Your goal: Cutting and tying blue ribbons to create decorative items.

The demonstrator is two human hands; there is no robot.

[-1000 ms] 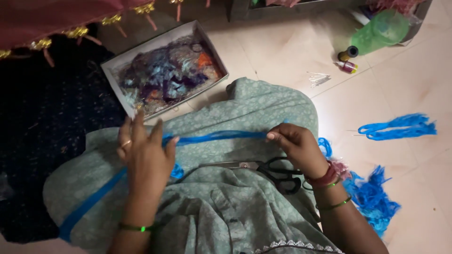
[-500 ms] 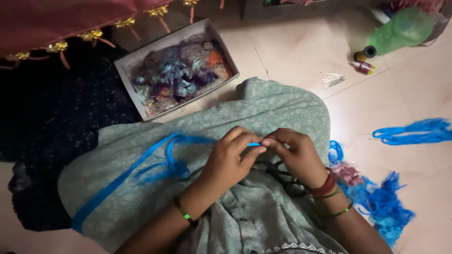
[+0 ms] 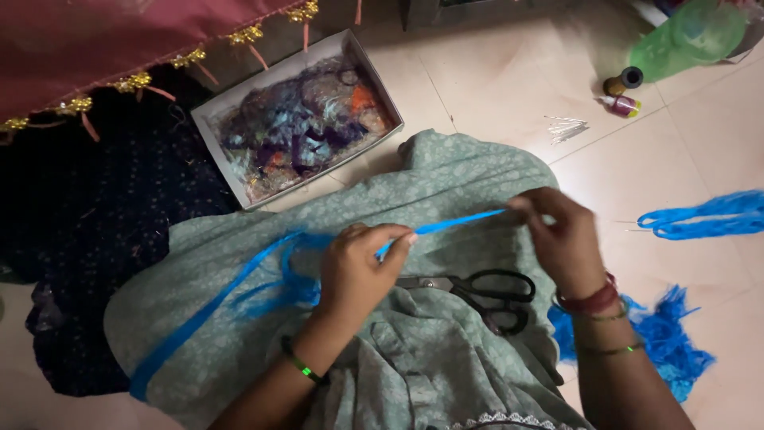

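Two hands in view, both the wearer's own. Left hand (image 3: 358,267), just left of frame centre, fingers pressed together, pinching a blue thread strand (image 3: 458,223) between thumb and fingertips. Right hand (image 3: 561,235) at 3 o'clock from the left, fingers closed on the other end of the same strand. The strand runs taut between the two hands, rising slightly toward the right hand. Behind the left hand it trails in loose loops toward 8 o'clock, across the green patterned cloth (image 3: 446,171) that covers the lap.

One pair of black-handled scissors (image 3: 477,291) lies on the cloth at 6 o'clock from the taut strand, blades toward the left hand, touching neither hand.

One open white box (image 3: 298,119) of mixed coloured thread scraps at 11 o'clock on the tiled floor (image 3: 493,72).

Blue thread elsewhere: one long bundle (image 3: 704,215) at 3 o'clock and one fluffy heap (image 3: 660,346) at 4 o'clock, partly hidden by the right forearm.

At 1 o'clock: one green plastic bottle (image 3: 688,36), two small thread spools (image 3: 622,91), one small cluster of pins (image 3: 563,127); pin count cannot be told.

Left wrist: one green bangle. Right wrist: several bangles, exact count unclear.
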